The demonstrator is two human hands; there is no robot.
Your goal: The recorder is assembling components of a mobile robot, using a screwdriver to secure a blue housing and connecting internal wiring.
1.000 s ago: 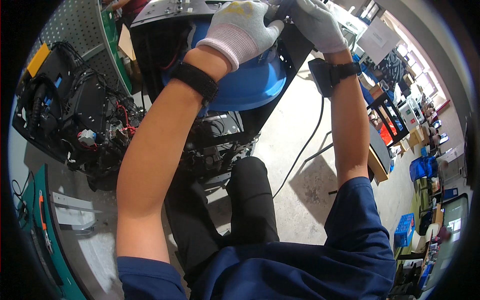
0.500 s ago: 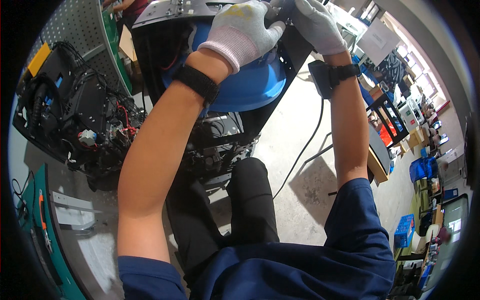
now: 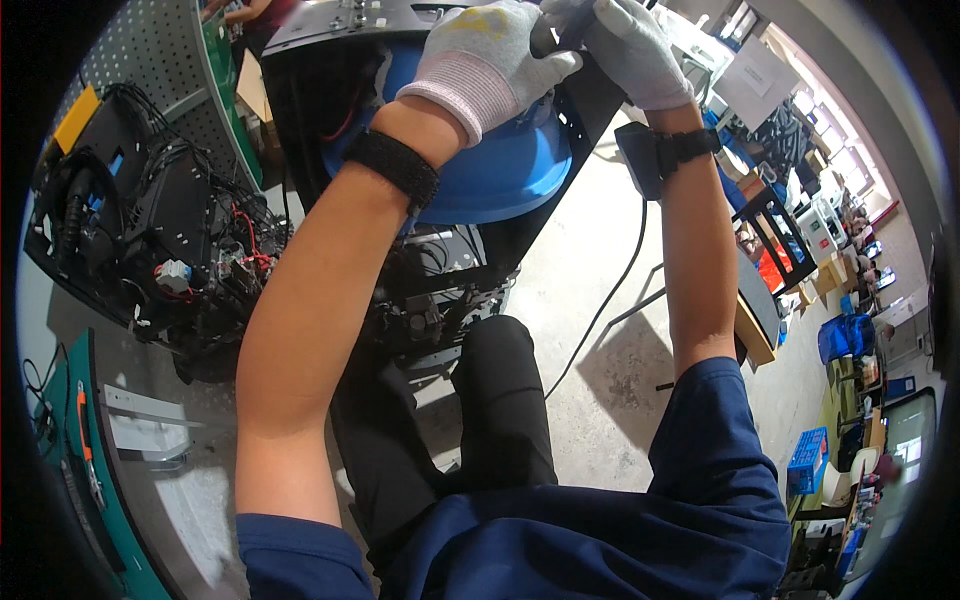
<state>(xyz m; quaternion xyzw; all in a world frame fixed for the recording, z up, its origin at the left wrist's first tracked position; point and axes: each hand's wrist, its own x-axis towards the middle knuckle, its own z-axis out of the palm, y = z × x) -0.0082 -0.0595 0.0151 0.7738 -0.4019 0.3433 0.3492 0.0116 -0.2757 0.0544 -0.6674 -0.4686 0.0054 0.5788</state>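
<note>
Both hands wear light grey work gloves, close together at the top edge of the view. My left hand (image 3: 490,55) reaches over the black metal frame (image 3: 300,95); its thumb points right, and its other fingers curl around something mostly hidden. A small dark part (image 3: 570,25) lies between the hands, too cut off to name. Fingers bent, my right hand (image 3: 640,55) grips this part from the right side. Below my left hand a round blue tub (image 3: 500,175) sits inside the frame. Wiring and mechanisms (image 3: 430,300) show beneath the tub.
A black machine part with loose cables (image 3: 180,220) stands at left, near a perforated panel (image 3: 150,50). A green mat (image 3: 90,450) holds an orange-handled tool (image 3: 84,420). A black cable (image 3: 630,270) crosses the floor. A blue crate (image 3: 808,460) is far right. Another person's arm (image 3: 240,12) shows top left.
My left thumb has shifted slightly right and away from the dark part. My right fingers have moved a little at the dark part. The frame and tub stay put.
</note>
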